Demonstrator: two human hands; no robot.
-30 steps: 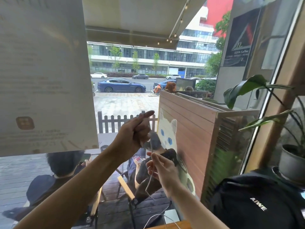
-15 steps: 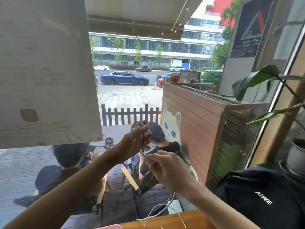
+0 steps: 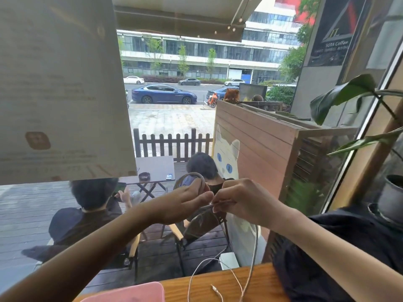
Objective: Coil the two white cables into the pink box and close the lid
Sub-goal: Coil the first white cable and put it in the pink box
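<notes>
Beyond the big window lies a wooden deck where 2 people sit with their backs turned beside a small grey folding table (image 3: 156, 168), with a dark picket fence (image 3: 172, 144) and a blue car (image 3: 164, 94) on the street behind. Along the bottom edge runs a warm brown wooden counter (image 3: 218, 282), and a black bag (image 3: 340, 253) slumps on its right end.

Both bare hands are raised in front of the glass, well above the counter and close together. The left hand (image 3: 183, 203) is closed around a small coil of thin white cable (image 3: 196, 179), whose loops arch up over the fingers. The right hand (image 3: 246, 201) pinches the same cable between thumb and fingertips just beside the left thumb. From that pinch the loose cable drops straight down to the counter.

A second thin white cable (image 3: 196, 271) lies uncoiled in a wide loop on the counter, its small plug end (image 3: 214, 288) resting on the wood. It runs toward a white charger block (image 3: 229, 260) at the counter's far edge.

Only a corner of the flat pink plastic box (image 3: 130, 294) shows at the bottom edge, left of the loose cables; whether its lid is on cannot be told. A pale printed paper notice (image 3: 58, 88) covers the upper left of the glass, and a green potted plant (image 3: 388, 171) stands on the right.
</notes>
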